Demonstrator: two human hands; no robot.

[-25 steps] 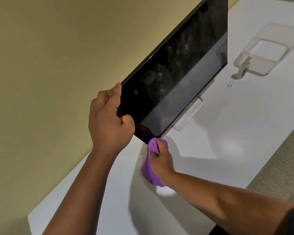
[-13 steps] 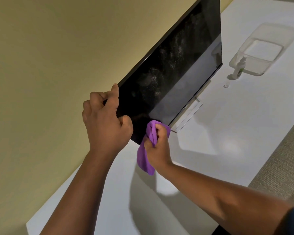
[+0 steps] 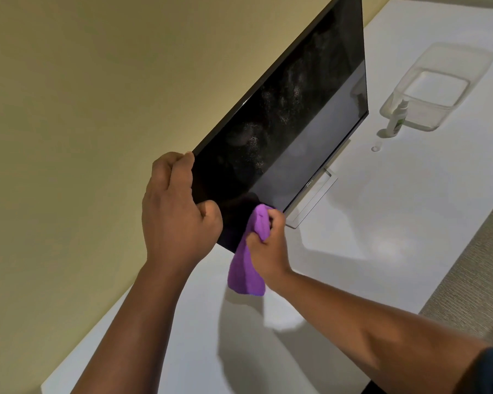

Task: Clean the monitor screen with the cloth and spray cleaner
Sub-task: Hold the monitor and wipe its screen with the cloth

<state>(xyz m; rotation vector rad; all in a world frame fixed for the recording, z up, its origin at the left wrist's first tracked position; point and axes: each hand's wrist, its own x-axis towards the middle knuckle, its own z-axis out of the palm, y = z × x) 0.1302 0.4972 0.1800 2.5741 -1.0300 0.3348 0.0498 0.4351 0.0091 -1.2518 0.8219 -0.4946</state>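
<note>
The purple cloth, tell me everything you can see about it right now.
The purple cloth is a soft, plain, fuzzy-looking fabric, bunched up. The right hand grips its middle; its upper end is pressed against the lower near corner of the monitor screen, and its loose lower end hangs down past the wrist above the white desk, not visibly touching it. No print, label or wet patch can be made out.

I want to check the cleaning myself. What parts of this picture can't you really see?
- Head view: monitor top corner cut off by the frame edge.
- Left hand covers the monitor's near edge; its fingers behind are hidden.
- Spray bottle label too small to read.
- Purple cloth and right hand hide the screen's bottom corner.
</note>
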